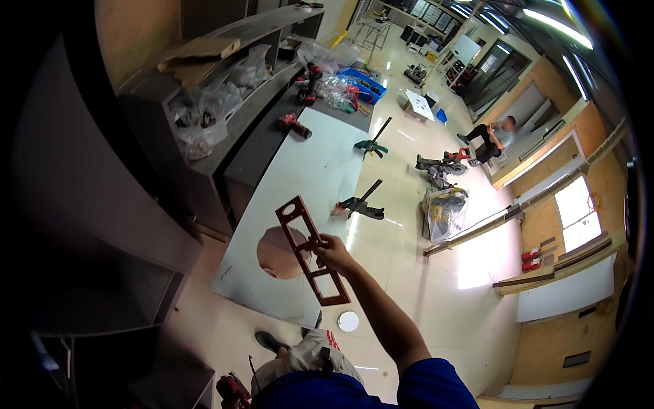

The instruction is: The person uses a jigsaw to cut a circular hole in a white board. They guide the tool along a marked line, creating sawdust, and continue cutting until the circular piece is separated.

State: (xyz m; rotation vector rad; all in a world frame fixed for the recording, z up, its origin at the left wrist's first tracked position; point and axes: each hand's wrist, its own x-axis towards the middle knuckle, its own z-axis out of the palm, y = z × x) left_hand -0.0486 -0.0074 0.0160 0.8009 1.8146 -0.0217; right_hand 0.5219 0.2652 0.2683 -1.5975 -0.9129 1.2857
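My right hand [334,253] is closed around the middle of a long red-brown template [298,235] with rectangular cutouts and a small round hole near its far end. It is held at a slant over a white board [317,160]. Behind it, the board has a large round opening [271,255], partly covered by the template. Two bar clamps, one green and black [371,146] and one black [362,206], sit at the board's right edge. My left hand is out of view; a red tool [233,391] shows at the lower edge beside my leg.
Two red cordless drills [294,126] [310,85] stand toward the far end. Beyond are plastic bags and a blue tray [364,85]. A grey shelf unit [177,140] flanks the left. On the floor are a white disc [348,321], a saw [439,169] and a seated person [492,140].
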